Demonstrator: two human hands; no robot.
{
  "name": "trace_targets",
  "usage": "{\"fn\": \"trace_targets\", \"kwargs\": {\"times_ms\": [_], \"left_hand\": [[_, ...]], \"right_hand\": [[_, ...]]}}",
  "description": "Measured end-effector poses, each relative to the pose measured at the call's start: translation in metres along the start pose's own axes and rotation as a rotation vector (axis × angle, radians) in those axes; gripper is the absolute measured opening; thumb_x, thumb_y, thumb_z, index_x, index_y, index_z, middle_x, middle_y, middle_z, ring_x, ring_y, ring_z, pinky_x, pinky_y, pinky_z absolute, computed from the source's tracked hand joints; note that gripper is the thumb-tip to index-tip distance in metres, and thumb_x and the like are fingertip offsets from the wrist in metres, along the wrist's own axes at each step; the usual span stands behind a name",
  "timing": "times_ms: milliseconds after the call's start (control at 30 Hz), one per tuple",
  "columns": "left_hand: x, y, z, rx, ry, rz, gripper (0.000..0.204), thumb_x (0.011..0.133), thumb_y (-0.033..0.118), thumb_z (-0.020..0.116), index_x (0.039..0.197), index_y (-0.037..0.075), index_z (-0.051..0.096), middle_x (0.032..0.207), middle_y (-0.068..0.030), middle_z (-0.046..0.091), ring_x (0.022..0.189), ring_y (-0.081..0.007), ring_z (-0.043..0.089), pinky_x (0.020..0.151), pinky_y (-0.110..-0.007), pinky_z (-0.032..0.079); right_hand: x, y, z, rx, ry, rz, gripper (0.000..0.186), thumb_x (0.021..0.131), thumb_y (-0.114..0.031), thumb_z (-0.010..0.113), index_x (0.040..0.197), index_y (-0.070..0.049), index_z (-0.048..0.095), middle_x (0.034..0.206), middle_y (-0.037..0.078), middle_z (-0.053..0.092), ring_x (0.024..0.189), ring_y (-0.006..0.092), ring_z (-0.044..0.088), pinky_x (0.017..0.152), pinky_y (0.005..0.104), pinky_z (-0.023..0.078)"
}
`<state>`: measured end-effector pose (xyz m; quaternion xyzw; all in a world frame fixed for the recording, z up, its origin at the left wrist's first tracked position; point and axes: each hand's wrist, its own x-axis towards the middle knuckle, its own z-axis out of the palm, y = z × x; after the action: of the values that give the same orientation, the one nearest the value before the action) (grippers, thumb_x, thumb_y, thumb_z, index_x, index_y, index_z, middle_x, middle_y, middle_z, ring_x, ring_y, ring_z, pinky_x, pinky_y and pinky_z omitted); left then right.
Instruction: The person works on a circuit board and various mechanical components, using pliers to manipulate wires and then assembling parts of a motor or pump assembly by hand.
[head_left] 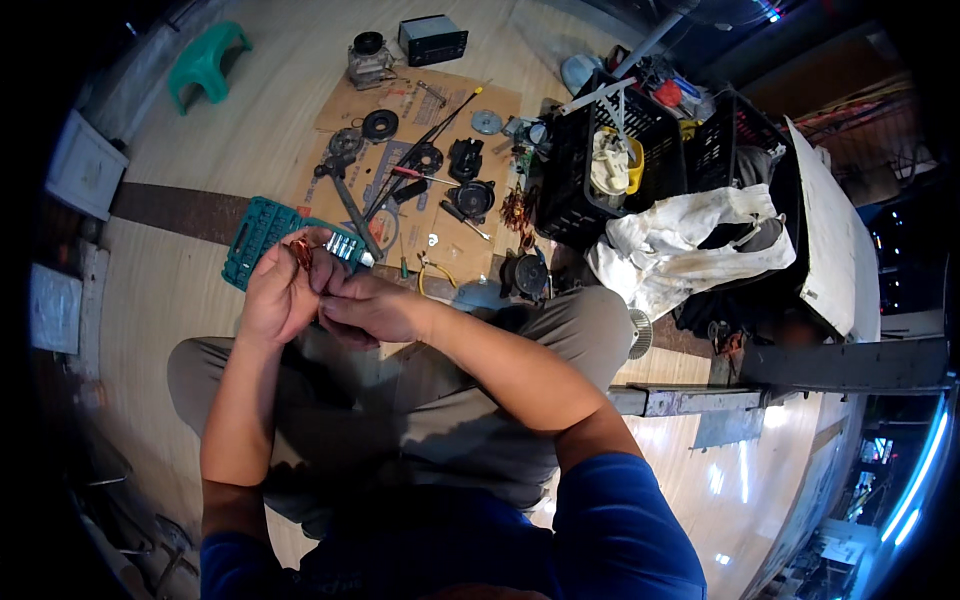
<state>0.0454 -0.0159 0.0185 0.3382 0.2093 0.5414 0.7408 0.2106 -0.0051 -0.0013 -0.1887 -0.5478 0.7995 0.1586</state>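
Observation:
Above my lap, my left hand (pixel 279 297) is closed around a small bundle of copper wire (pixel 303 252), whose reddish strands show between thumb and fingers. My right hand (pixel 375 309) comes in from the right and meets it, fingers pinched together against the left fingertips. Whatever lies between the right fingers is hidden. Just beyond my hands lies an opened green socket-set case (pixel 262 235) with shiny sockets. Yellow-handled pliers (pixel 436 271) and a hammer (pixel 352 208) rest nearby on a flattened cardboard sheet (pixel 465 238).
Screwdrivers, black round motor parts (pixel 473 198) and loose copper windings (pixel 517 211) lie on the cardboard. To the right stand black crates (pixel 575 205) with a white cloth (pixel 680 240) draped beside them. A green stool (pixel 207 66) is at the far left.

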Motion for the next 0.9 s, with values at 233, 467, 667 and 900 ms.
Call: {"fn": "trace_targets", "kwargs": {"times_ms": [233, 467, 667, 900], "left_hand": [[-0.004, -0.002, 0.001, -0.034, -0.074, 0.038, 0.033, 0.091, 0.036, 0.054, 0.092, 0.004, 0.050, 0.071, -0.0049, 0.050, 0.067, -0.0177, 0.048, 0.077, -0.038, 0.043], [-0.006, -0.003, 0.002, 0.014, -0.027, 0.044, 0.031, 0.092, 0.036, 0.052, 0.090, 0.006, 0.050, 0.066, -0.0034, 0.048, 0.061, -0.0167, 0.048, 0.079, -0.038, 0.044], [0.000, -0.011, -0.004, 0.019, 0.096, 0.041, 0.027, 0.094, 0.032, 0.051, 0.090, 0.005, 0.051, 0.066, -0.0029, 0.048, 0.063, -0.0153, 0.049, 0.076, -0.035, 0.045], [0.004, -0.014, -0.013, 0.116, 0.314, 0.072, 0.023, 0.096, 0.026, 0.048, 0.092, 0.004, 0.053, 0.075, -0.0057, 0.056, 0.071, -0.0165, 0.055, 0.075, -0.030, 0.049]], "right_hand": [[-0.006, 0.003, 0.006, 0.375, -0.173, -0.052, 0.036, 0.097, -0.034, 0.045, 0.075, -0.006, 0.049, 0.056, 0.002, 0.045, 0.045, 0.0106, 0.041, 0.040, 0.0232, 0.032], [-0.002, 0.014, 0.006, 0.405, -0.176, -0.077, 0.034, 0.097, -0.035, 0.046, 0.077, -0.007, 0.050, 0.059, 0.002, 0.044, 0.046, 0.0104, 0.041, 0.041, 0.0227, 0.031], [0.006, 0.018, 0.006, 0.346, -0.033, -0.034, 0.031, 0.098, -0.030, 0.045, 0.077, -0.009, 0.051, 0.060, 0.001, 0.045, 0.047, 0.0097, 0.042, 0.042, 0.0226, 0.032], [0.013, 0.020, 0.006, -0.165, 0.332, -0.134, 0.034, 0.098, -0.027, 0.044, 0.076, -0.003, 0.053, 0.062, 0.002, 0.051, 0.054, 0.0109, 0.048, 0.050, 0.0257, 0.040]]}}
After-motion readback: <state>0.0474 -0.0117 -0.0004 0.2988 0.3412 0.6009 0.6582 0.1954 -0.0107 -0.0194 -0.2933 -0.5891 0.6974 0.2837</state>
